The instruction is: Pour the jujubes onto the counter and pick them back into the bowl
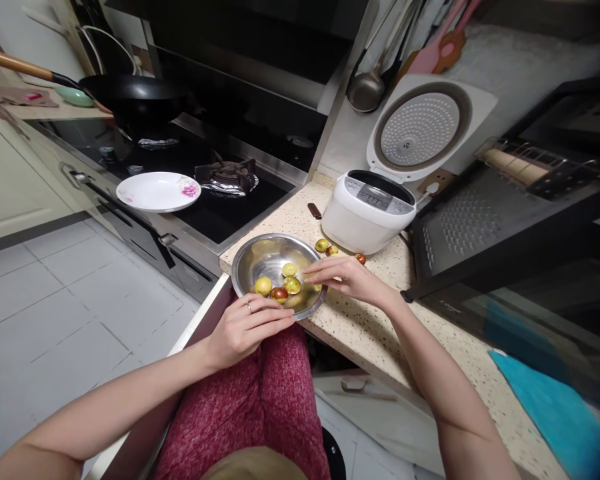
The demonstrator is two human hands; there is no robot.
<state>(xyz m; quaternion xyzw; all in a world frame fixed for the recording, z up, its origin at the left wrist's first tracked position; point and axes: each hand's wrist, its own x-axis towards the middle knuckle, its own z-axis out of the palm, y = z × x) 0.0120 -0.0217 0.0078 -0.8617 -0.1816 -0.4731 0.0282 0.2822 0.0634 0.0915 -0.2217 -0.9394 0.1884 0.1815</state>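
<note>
A steel bowl (260, 257) sits at the corner of the speckled counter (360, 333). Several small green and red-brown fruits (279, 287) lie in it. My left hand (247, 327) rests against the bowl's near rim, fingers together and stretched along it, a ring on one finger. My right hand (345, 277) reaches over the bowl's right rim with fingers extended toward the fruits; a yellowish fruit sits just under its fingertips. More loose fruits (330, 249) lie on the counter between the bowl and the rice cooker.
A white rice cooker (367, 210) stands with its lid open behind the bowl. A gas hob (225, 177) with a flowered plate (157, 191) and a black wok (135, 93) is to the left. A dish rack (485, 220) and a teal cloth (555, 407) lie to the right.
</note>
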